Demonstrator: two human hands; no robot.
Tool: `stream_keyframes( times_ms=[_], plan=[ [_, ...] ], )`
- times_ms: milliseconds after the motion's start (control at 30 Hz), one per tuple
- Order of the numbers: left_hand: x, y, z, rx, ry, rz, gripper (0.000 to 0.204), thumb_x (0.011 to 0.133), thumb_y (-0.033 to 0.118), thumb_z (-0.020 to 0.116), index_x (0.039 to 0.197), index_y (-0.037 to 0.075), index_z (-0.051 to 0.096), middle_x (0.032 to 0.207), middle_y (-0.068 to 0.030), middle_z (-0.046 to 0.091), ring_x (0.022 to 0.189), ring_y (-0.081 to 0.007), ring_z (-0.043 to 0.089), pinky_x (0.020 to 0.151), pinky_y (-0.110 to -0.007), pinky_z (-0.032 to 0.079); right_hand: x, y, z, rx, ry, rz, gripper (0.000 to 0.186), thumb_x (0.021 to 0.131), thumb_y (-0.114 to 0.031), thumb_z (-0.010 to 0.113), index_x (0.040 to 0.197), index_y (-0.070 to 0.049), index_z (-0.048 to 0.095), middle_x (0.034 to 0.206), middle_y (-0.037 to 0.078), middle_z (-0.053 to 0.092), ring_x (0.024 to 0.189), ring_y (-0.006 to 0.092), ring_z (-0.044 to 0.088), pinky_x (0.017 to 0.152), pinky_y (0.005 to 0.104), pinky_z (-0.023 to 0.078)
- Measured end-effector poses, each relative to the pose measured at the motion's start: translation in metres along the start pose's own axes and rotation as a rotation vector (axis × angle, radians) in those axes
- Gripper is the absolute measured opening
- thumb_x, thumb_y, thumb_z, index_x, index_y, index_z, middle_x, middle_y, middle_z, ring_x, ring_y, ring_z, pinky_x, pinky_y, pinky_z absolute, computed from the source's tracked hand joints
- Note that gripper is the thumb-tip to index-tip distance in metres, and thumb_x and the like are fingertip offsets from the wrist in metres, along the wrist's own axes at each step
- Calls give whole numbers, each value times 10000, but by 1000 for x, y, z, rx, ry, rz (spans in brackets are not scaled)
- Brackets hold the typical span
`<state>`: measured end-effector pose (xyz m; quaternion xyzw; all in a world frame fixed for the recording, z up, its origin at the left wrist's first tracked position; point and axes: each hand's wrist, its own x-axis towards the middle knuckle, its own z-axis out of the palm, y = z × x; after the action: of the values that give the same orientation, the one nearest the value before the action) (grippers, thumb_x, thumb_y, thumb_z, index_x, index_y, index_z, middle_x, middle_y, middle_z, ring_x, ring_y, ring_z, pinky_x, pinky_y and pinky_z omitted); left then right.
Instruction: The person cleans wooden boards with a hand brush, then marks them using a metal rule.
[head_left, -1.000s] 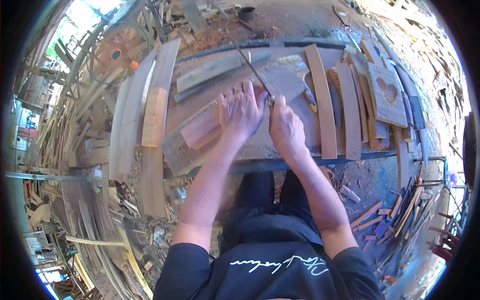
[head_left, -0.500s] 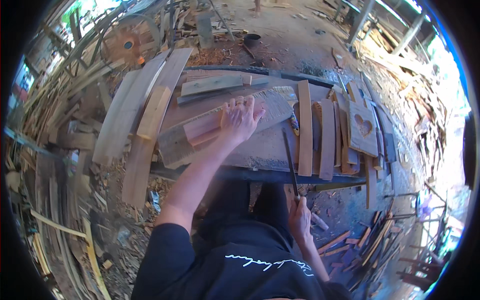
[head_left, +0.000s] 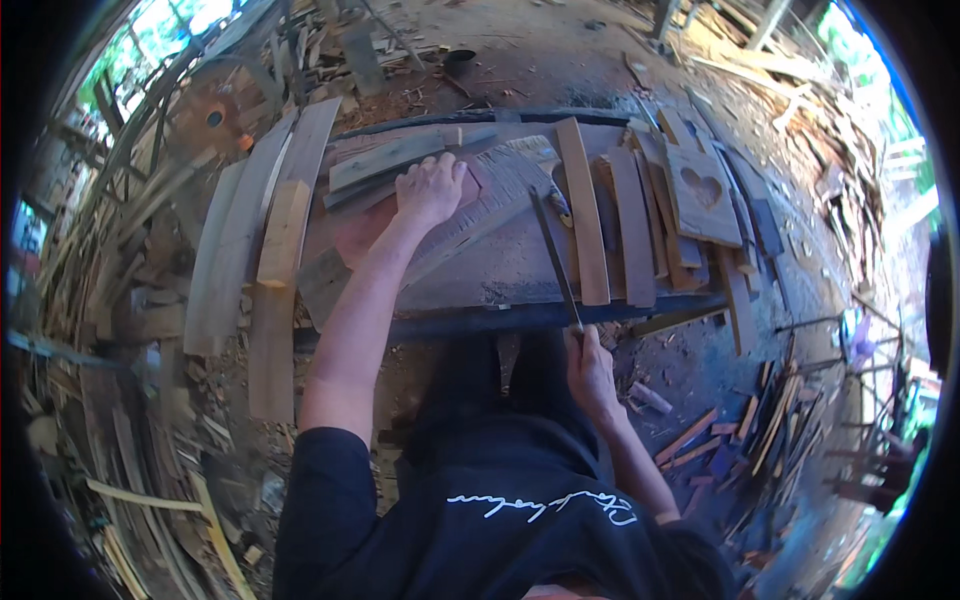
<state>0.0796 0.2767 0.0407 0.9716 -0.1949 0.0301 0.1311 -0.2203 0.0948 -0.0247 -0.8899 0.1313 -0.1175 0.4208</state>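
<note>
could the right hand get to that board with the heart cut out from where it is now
Probably yes, but not freely. The right hand is down at the bench's near edge gripping a long thin tool, and the heart board lies further off on the right among upright planks. Nothing walls it off.

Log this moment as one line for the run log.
left hand: pressing flat on reddish board | right hand: gripping long thin blade at bench edge | bench: planks, heart-cutout board
</note>
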Motion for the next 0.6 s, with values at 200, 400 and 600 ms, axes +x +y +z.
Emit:
stream_keyframes(
  times_ms=[200,400,600],
  plan=[
    [-3,11,17,94,22,-104,460,995,450,286,1136,121,574,1182,-184,604,1122,-384,569,933,-588,392,27,-10,12,56,2,-42,166,957,-140,512,955,4,429,804,286,596,813,473,589,681,533,454],
    [17,-33,32,70,30,-39,515,1007,451,240,1179,77,549,1188,-247,593,1145,-443,542,939,-576,410,32,8,4,103,31,-15,194,955,-156,519,938,5,410,782,281,581,800,476,579,685,530,452],
    [25,-30,33,-24,47,65,516,1015,413,294,1181,2,560,1152,-282,598,1123,-450,543,942,-493,426,13,29,-48,124,50,106,191,968,-158,511,945,0,407,799,289,580,819,479,581,693,526,451]
  ],
)
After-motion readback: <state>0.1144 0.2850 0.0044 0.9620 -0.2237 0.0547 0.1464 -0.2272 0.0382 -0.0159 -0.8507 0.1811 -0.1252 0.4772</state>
